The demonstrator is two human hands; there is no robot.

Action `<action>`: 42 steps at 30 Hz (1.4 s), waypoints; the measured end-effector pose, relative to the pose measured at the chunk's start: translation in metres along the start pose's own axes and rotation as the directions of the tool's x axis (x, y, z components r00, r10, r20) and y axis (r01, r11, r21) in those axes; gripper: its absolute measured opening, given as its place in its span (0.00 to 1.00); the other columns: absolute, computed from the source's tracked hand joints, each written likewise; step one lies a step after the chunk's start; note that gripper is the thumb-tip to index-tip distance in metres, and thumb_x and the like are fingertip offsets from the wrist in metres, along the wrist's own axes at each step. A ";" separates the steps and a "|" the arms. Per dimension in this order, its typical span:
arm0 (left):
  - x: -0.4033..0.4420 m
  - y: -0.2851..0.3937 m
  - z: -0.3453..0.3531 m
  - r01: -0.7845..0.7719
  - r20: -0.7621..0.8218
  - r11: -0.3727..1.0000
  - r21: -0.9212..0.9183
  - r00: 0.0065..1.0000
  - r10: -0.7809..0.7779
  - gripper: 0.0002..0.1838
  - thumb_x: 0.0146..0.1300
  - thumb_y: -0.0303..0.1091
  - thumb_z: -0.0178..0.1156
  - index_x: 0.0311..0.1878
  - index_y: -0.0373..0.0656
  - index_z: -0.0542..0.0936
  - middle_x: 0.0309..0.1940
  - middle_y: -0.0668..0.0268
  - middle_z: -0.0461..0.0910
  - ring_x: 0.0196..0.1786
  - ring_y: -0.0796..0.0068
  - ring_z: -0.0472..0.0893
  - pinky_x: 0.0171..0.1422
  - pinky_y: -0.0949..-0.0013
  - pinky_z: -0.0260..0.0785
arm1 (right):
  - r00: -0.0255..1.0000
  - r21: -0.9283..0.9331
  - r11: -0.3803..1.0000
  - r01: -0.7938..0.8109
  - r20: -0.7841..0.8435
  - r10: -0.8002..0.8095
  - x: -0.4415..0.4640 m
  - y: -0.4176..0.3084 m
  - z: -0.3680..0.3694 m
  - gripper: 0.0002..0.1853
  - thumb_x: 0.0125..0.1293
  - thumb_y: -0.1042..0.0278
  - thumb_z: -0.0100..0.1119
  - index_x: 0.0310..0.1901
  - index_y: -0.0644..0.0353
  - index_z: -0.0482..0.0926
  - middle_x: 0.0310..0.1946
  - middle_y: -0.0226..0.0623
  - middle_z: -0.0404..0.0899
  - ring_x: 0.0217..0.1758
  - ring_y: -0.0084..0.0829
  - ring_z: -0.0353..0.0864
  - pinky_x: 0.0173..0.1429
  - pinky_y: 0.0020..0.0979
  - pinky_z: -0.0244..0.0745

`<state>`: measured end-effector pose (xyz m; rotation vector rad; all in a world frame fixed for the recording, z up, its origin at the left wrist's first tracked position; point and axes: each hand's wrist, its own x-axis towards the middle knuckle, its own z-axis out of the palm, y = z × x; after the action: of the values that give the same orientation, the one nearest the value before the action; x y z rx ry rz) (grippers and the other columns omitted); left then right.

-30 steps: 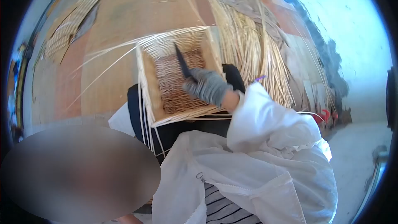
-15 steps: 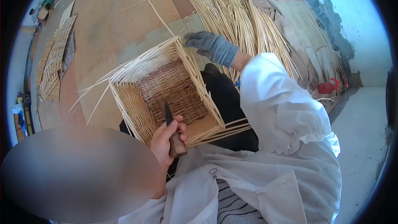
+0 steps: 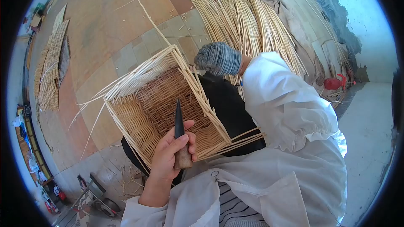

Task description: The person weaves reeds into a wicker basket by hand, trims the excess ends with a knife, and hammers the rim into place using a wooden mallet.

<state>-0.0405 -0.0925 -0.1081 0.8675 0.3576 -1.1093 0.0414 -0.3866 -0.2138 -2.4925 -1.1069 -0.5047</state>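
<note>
A rectangular wicker basket (image 3: 126,113), pale at the sides with a brown woven bottom, lies tilted on my lap with its opening toward me. My left hand (image 3: 172,149), bare, is closed around the wooden handle of a pointed dark tool (image 3: 179,117), its tip up in front of the basket's opening. My right hand (image 3: 219,59), in a grey striped glove, is curled closed beside the basket's upper right rim. What its fingers hold, if anything, is hidden. Long loose strands stick out from the basket's corners.
A large bundle of pale wicker rods (image 3: 240,21) lies on a cloth beyond my right hand. Flat woven pieces (image 3: 52,67) rest on the floor at the left. A red object (image 3: 333,83) is by the right wall, and a wheeled metal item (image 3: 99,197) stands at the lower left.
The dark tool has passed from my gloved right hand to my bare left hand. My right hand has moved to the basket's outer right side and its fingers have curled. The basket has turned.
</note>
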 end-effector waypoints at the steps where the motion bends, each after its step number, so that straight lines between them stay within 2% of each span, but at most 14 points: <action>1: 0.001 0.000 -0.001 0.003 -0.001 1.000 -0.001 1.000 -0.003 0.22 0.65 0.27 0.51 0.62 0.33 0.64 0.34 0.62 0.73 0.33 0.75 0.74 0.32 0.68 0.74 | 1.000 0.002 1.000 -0.002 0.001 0.002 -0.001 -0.006 0.002 0.16 0.55 0.63 0.59 0.44 0.61 0.78 0.39 0.41 0.78 0.42 0.41 0.79 0.46 0.38 0.76; 3: 0.000 -0.002 -0.002 -0.021 0.027 0.999 0.032 0.999 0.020 0.26 0.63 0.29 0.53 0.63 0.33 0.61 0.36 0.63 0.71 0.34 0.75 0.75 0.33 0.69 0.75 | 0.941 0.069 0.938 -0.339 0.033 0.337 -0.002 -0.028 0.001 0.16 0.58 0.61 0.58 0.44 0.62 0.78 0.36 0.43 0.80 0.41 0.42 0.79 0.45 0.37 0.76; 7: -0.004 -0.002 -0.005 -0.118 0.067 0.992 0.032 0.991 0.116 0.29 0.63 0.24 0.52 0.67 0.37 0.57 0.42 0.59 0.71 0.40 0.72 0.75 0.39 0.65 0.76 | 0.754 0.463 0.694 -0.551 -0.081 0.652 0.004 -0.054 0.009 0.16 0.62 0.59 0.59 0.44 0.63 0.78 0.35 0.45 0.80 0.41 0.40 0.80 0.46 0.34 0.74; 9: -0.008 0.001 0.002 -0.183 0.075 0.977 0.111 0.982 0.176 0.32 0.63 0.24 0.52 0.69 0.39 0.53 0.47 0.58 0.70 0.46 0.70 0.74 0.44 0.62 0.76 | 0.586 0.819 0.241 -0.522 0.139 0.798 0.011 -0.068 0.001 0.19 0.61 0.58 0.61 0.47 0.64 0.76 0.37 0.43 0.80 0.42 0.33 0.80 0.49 0.30 0.73; 12: -0.010 0.008 0.000 -0.100 0.066 0.989 0.110 0.993 0.093 0.31 0.64 0.25 0.51 0.70 0.39 0.53 0.49 0.59 0.70 0.48 0.69 0.74 0.44 0.63 0.76 | 0.490 0.687 0.298 -0.662 0.097 0.866 0.025 -0.096 0.000 0.22 0.60 0.58 0.64 0.50 0.63 0.75 0.40 0.40 0.79 0.44 0.26 0.77 0.51 0.28 0.71; 15: -0.011 0.017 0.001 -0.044 -0.082 0.991 0.124 0.995 0.054 0.30 0.66 0.27 0.51 0.70 0.39 0.56 0.51 0.59 0.72 0.45 0.70 0.75 0.41 0.67 0.77 | 0.370 0.735 0.157 -0.659 0.135 0.919 0.023 -0.100 0.009 0.22 0.58 0.60 0.66 0.51 0.63 0.74 0.45 0.39 0.78 0.47 0.26 0.75 0.53 0.27 0.70; 16: -0.011 0.020 0.004 -0.040 -0.086 0.990 0.134 0.995 0.052 0.30 0.66 0.27 0.51 0.70 0.39 0.56 0.51 0.59 0.72 0.45 0.70 0.75 0.41 0.67 0.77 | 0.278 0.896 0.000 -0.443 0.138 0.950 0.024 -0.101 0.022 0.20 0.55 0.65 0.68 0.46 0.66 0.74 0.45 0.41 0.79 0.47 0.24 0.76 0.54 0.25 0.70; 17: -0.012 0.022 0.007 -0.116 -0.120 0.970 0.215 0.982 0.145 0.28 0.66 0.28 0.52 0.69 0.38 0.58 0.50 0.59 0.73 0.42 0.73 0.76 0.37 0.71 0.76 | 0.273 0.900 -0.005 -0.435 0.137 0.952 0.027 -0.105 0.029 0.20 0.55 0.65 0.68 0.46 0.66 0.74 0.45 0.41 0.79 0.47 0.24 0.76 0.54 0.25 0.70; 19: -0.011 0.027 0.007 -0.179 -0.146 0.935 0.307 0.962 0.232 0.27 0.67 0.29 0.52 0.68 0.38 0.59 0.50 0.59 0.74 0.39 0.75 0.76 0.34 0.75 0.75 | 0.145 0.999 0.001 -0.041 0.004 0.989 0.037 -0.113 0.032 0.13 0.58 0.73 0.63 0.44 0.66 0.74 0.48 0.41 0.78 0.50 0.25 0.75 0.57 0.26 0.69; 21: -0.008 0.030 0.004 -0.270 -0.064 0.744 0.611 0.920 0.386 0.27 0.66 0.29 0.52 0.68 0.37 0.60 0.49 0.58 0.75 0.33 0.82 0.75 0.28 0.81 0.70 | 0.144 0.999 0.039 0.018 -0.041 0.989 0.037 -0.113 0.031 0.09 0.59 0.79 0.58 0.42 0.64 0.74 0.52 0.41 0.77 0.53 0.27 0.75 0.59 0.27 0.68; 31: 0.020 0.032 0.009 -0.262 -0.013 0.656 0.708 0.924 0.383 0.27 0.65 0.26 0.52 0.68 0.37 0.61 0.47 0.60 0.76 0.28 0.86 0.71 0.25 0.84 0.65 | 0.246 0.987 -0.085 0.133 0.050 0.968 0.027 -0.108 0.035 0.13 0.56 0.79 0.61 0.43 0.63 0.75 0.57 0.45 0.73 0.62 0.34 0.71 0.68 0.33 0.61; 34: 0.019 0.038 0.012 -0.229 -0.024 0.625 0.746 0.929 0.370 0.26 0.65 0.26 0.52 0.67 0.36 0.62 0.42 0.63 0.76 0.27 0.87 0.70 0.26 0.84 0.63 | 0.253 1.000 0.008 -0.025 -0.001 0.967 0.028 -0.107 0.034 0.12 0.56 0.80 0.59 0.44 0.62 0.75 0.56 0.45 0.74 0.61 0.33 0.71 0.67 0.33 0.62; 39: 0.016 0.071 0.027 -0.142 0.068 0.220 0.965 0.947 0.314 0.26 0.61 0.25 0.56 0.64 0.33 0.66 0.32 0.69 0.74 0.25 0.88 0.68 0.27 0.86 0.59 | 0.159 0.946 -0.101 0.309 0.053 0.986 0.035 -0.117 0.032 0.07 0.59 0.79 0.58 0.40 0.64 0.76 0.54 0.41 0.77 0.55 0.28 0.74 0.62 0.28 0.65; 42: 0.020 0.097 0.044 -0.080 0.070 0.038 0.996 0.975 0.212 0.26 0.60 0.24 0.56 0.64 0.34 0.67 0.31 0.68 0.74 0.24 0.87 0.69 0.23 0.85 0.60 | 0.182 0.969 -0.061 0.238 0.017 0.983 0.036 -0.115 0.030 0.07 0.59 0.80 0.57 0.39 0.64 0.76 0.55 0.43 0.76 0.58 0.30 0.72 0.63 0.29 0.65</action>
<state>0.0477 -0.1221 -0.0514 2.2175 -0.6203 -1.0083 -0.0178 -0.2786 -0.2020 -0.7649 0.3123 -0.4436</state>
